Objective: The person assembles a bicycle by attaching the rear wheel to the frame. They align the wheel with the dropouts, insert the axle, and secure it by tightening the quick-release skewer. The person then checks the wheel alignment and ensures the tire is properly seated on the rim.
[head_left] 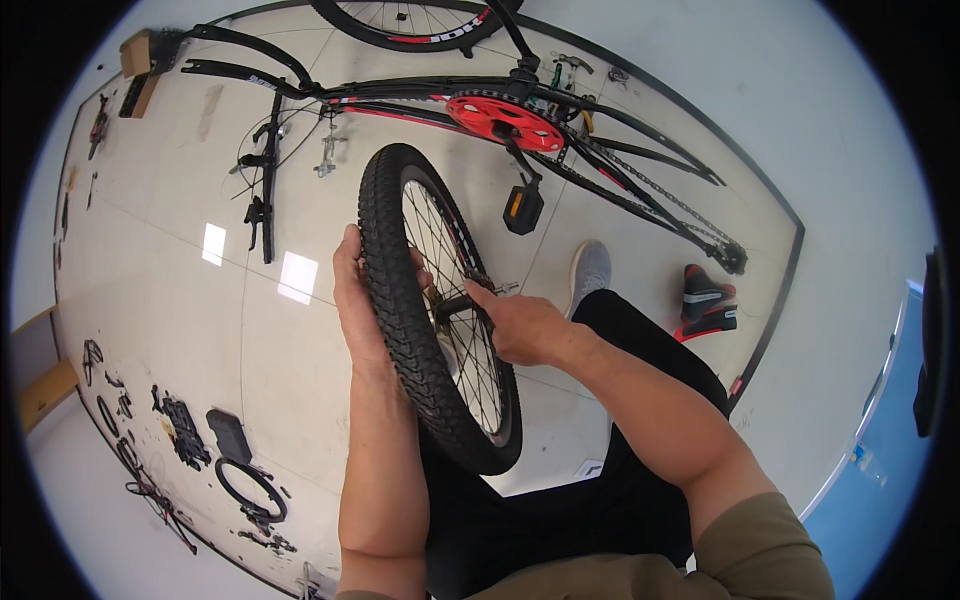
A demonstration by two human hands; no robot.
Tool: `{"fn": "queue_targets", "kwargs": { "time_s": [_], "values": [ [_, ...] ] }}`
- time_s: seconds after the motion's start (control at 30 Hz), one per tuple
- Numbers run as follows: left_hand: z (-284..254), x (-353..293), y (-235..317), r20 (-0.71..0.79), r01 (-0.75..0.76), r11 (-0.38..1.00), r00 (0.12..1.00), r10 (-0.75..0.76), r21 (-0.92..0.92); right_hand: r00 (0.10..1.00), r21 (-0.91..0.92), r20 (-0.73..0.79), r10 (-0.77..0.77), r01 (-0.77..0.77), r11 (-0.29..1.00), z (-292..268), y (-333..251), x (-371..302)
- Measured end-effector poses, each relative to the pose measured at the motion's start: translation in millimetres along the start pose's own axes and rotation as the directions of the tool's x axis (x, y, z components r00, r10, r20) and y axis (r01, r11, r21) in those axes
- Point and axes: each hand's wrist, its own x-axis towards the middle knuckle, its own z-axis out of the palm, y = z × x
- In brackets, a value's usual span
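A bicycle wheel [400, 330] with a black knobby tire stands tilted in front of my body, above my lap. My left hand [358, 300] grips it from the left, palm against the tire, with fingertips showing between the spokes. At the hub [458, 304], my right hand [528, 328] reaches in from the right. Its index finger stretches to the hub beside the spokes, while the other fingers are curled and partly hidden; what they hold, if anything, cannot be made out. The silvery axle end [508, 289] sticks out just beyond that hand.
Ahead on the tiled floor lies a black bicycle frame [400, 88] with a red chainring [490, 122] and a pedal [523, 208]. Another wheel [420, 42] is behind it. Handlebars [268, 190] lie left. Several small parts [180, 430] spread lower left; a saddle [708, 300] sits right.
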Motion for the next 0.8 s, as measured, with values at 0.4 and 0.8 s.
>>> {"fn": "queue_targets", "kwargs": {
  "time_s": [0.4,0.8],
  "values": [
    [-12,3,3,0.047,0.005,1.000,0.999,-0.006,0.007,0.950,-0.306,0.304,-0.075,0.172,0.936,23,-10,-23],
    [-5,-1,0,0.021,-0.015,1.000,1.000,0.015,0.004,0.994,-0.030,-0.100,0.052,-0.055,0.998,9,5,-4]
  ]
}}
